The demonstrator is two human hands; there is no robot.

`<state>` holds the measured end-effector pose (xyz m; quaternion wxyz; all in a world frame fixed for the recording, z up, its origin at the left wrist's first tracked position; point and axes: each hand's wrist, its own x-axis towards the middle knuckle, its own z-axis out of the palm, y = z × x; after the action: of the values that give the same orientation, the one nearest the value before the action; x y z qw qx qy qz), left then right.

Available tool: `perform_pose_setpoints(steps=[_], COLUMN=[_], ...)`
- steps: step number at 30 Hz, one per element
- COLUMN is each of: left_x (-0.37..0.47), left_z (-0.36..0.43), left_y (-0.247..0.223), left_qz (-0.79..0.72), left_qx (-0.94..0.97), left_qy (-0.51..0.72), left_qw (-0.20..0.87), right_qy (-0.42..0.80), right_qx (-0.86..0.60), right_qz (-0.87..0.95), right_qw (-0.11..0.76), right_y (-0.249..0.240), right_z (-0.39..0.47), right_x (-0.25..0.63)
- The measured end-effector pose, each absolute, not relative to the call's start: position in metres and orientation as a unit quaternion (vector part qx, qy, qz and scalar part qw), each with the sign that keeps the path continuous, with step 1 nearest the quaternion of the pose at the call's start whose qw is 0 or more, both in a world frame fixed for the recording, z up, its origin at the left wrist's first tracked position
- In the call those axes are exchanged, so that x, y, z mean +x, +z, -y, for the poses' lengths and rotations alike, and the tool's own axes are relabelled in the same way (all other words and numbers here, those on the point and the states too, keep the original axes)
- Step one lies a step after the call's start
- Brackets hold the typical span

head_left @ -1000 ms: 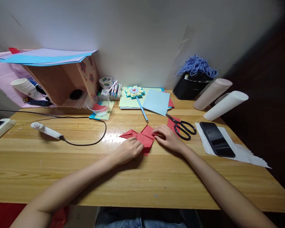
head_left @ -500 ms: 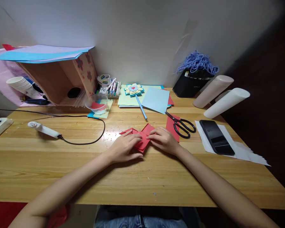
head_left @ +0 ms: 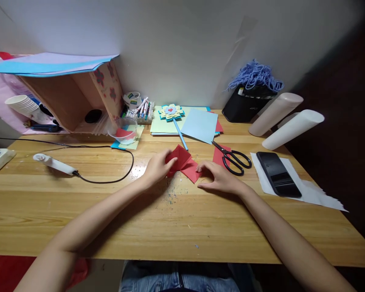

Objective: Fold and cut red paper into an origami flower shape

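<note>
A folded piece of red paper (head_left: 191,169) lies on the wooden table, one square flap lifted and tilted up on its left side. My left hand (head_left: 159,167) pinches that raised flap, thumb in front and the other fingers partly hidden behind it. At the paper's right corner rests my right hand (head_left: 219,177), its fingertips touching the edge and its thumb held apart below. Black-handled scissors (head_left: 235,159) lie just beyond my right hand, partly over another red sheet (head_left: 219,156).
Behind the paper are a paper flower (head_left: 170,112) on a blue stick and a light blue sheet (head_left: 200,125). A clear plastic bowl (head_left: 130,132) stands left of them. On the left lies a corded white glue gun (head_left: 56,164); a phone (head_left: 278,174) is at right.
My left hand has lifted and turned part of the red paper, which lay flatter under both hands before. My right hand has shifted slightly right, its thumb now spread from the fingers.
</note>
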<state>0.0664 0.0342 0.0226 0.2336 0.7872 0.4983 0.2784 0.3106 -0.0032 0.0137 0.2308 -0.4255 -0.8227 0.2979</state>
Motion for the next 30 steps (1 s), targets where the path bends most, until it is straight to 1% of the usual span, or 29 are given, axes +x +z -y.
perform_pose_setpoints(steps=[2, 3, 5, 7, 8, 11, 13, 15, 19, 23, 26, 30], left_x=[0.069, 0.071, 0.074, 0.077, 0.078, 0.081, 0.083, 0.085, 0.088, 0.089, 0.088, 0.089], left_z=[-0.033, -0.032, -0.028, -0.024, -0.021, -0.012, -0.007, -0.003, -0.001, 0.000, 0.002, 0.004], left_y=[0.019, 0.017, 0.015, 0.016, 0.017, 0.019, 0.019, 0.017, 0.009, 0.001, -0.002, -0.003], left_qz=[-0.505, -0.513, -0.519, -0.470, -0.422, -0.277, -0.247, -0.251, -0.273, -0.283, -0.285, -0.277], left_qx=[0.782, 0.779, 0.777, 0.809, 0.843, 0.935, 0.955, 0.956, 0.947, 0.931, 0.925, 0.927], left_qy=[0.292, 0.309, 0.345, 0.354, 0.334, 0.216, 0.155, 0.134, 0.149, 0.197, 0.206, 0.212], left_qw=[0.219, 0.186, 0.087, 0.011, 0.002, 0.041, 0.061, 0.071, 0.084, 0.122, 0.146, 0.139], right_qy=[0.249, 0.229, 0.197, 0.178, 0.175, 0.194, 0.220, 0.238, 0.223, 0.188, 0.164, 0.134], right_qx=[-0.408, -0.397, -0.376, -0.357, -0.349, -0.336, -0.332, -0.336, -0.358, -0.356, -0.353, -0.343], right_qz=[0.853, 0.865, 0.881, 0.891, 0.893, 0.892, 0.886, 0.879, 0.880, 0.892, 0.899, 0.909], right_qw=[0.211, 0.206, 0.207, 0.218, 0.222, 0.235, 0.239, 0.240, 0.220, 0.205, 0.201, 0.195], right_y=[0.013, 0.012, 0.009, 0.005, 0.004, 0.004, 0.008, 0.011, 0.013, 0.012, 0.013, 0.013], right_z=[0.003, 0.003, 0.002, 0.002, 0.002, 0.002, 0.002, 0.002, 0.001, 0.000, 0.000, 0.003], right_x=[0.311, 0.309, 0.306, 0.303, 0.302, 0.302, 0.305, 0.310, 0.321, 0.321, 0.319, 0.315])
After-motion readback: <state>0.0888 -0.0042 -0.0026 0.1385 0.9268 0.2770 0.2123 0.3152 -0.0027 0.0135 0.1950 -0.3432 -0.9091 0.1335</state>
